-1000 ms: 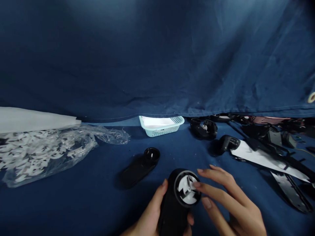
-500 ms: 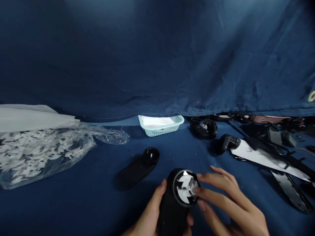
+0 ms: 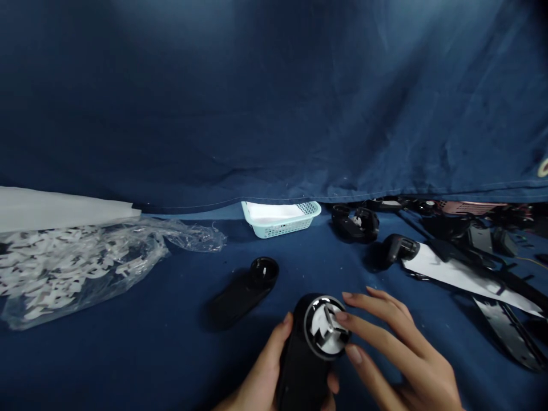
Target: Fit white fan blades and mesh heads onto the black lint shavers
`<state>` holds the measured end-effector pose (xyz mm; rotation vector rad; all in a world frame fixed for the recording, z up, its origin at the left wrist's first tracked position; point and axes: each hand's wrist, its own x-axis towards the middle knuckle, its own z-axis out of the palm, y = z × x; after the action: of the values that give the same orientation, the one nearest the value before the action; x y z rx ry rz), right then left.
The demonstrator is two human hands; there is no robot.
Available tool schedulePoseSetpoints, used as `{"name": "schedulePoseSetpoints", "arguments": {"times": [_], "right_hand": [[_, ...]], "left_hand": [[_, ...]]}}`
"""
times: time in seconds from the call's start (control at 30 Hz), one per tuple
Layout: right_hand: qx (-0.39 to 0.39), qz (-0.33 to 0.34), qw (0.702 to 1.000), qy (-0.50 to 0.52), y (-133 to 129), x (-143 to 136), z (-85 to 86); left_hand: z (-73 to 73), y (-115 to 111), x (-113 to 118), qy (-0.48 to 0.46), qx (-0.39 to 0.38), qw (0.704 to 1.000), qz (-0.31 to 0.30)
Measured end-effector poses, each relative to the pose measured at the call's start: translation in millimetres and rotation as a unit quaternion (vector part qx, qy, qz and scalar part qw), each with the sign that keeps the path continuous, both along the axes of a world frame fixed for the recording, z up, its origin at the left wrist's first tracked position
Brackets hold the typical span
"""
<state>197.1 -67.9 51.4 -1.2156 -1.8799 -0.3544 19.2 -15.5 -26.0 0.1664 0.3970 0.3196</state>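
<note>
My left hand (image 3: pixel 269 365) is wrapped round a black plastic housing (image 3: pixel 303 371) with a round cup at its upper end. Inside the cup's shiny ring sits a white bladed insert (image 3: pixel 327 328). My right hand (image 3: pixel 398 348) is at the cup with its fingers spread. One fingertip rests on the insert, and the thumb is by the ring's lower right edge. Beyond my left hand, a similar black housing (image 3: pixel 242 291) lies on the blue cloth, its round cup pointing away from me.
A clear plastic bag (image 3: pixel 107 268) full of small white parts lies at the left, beside white sheeting (image 3: pixel 64 210). A light blue basket (image 3: pixel 282 227) stands at the back, under a hanging blue curtain (image 3: pixel 257 114). Black parts (image 3: pixel 355 224) and a white strip (image 3: pixel 466 277) lie at the right.
The white insert has turned within the cup under my right fingers. The housing has shifted slightly to the right, and one right finger has risen off the ring.
</note>
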Motion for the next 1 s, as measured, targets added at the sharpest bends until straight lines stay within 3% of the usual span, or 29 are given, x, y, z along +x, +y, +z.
{"name": "schedulePoseSetpoints", "arguments": {"times": [0.2, 0.4, 0.6, 0.77, 1.0], "right_hand": [[0.014, 0.010, 1.000, -0.006, -2.1, 0.1, -2.9], [0.023, 0.030, 0.997, -0.063, -0.8, -2.4, -4.0], [-0.003, -0.025, 0.997, -0.079, 0.5, -3.5, -7.3], [-0.018, -0.059, 0.996, -0.066, 1.1, -2.4, -13.1], [-0.072, -0.013, 0.997, -0.036, -1.4, -5.5, -13.3]], "left_hand": [[-2.4, 2.4, -1.9, -0.016, 0.025, 0.999, -0.021], [-1.9, 3.4, 2.2, -0.010, -0.010, 1.000, -0.022], [-0.5, -4.7, 6.5, 0.010, -0.003, 1.000, 0.014], [-4.2, -3.7, 3.9, 0.054, 0.050, 0.997, -0.019], [19.3, -2.9, -7.5, 0.034, 0.095, 0.994, 0.043]]}}
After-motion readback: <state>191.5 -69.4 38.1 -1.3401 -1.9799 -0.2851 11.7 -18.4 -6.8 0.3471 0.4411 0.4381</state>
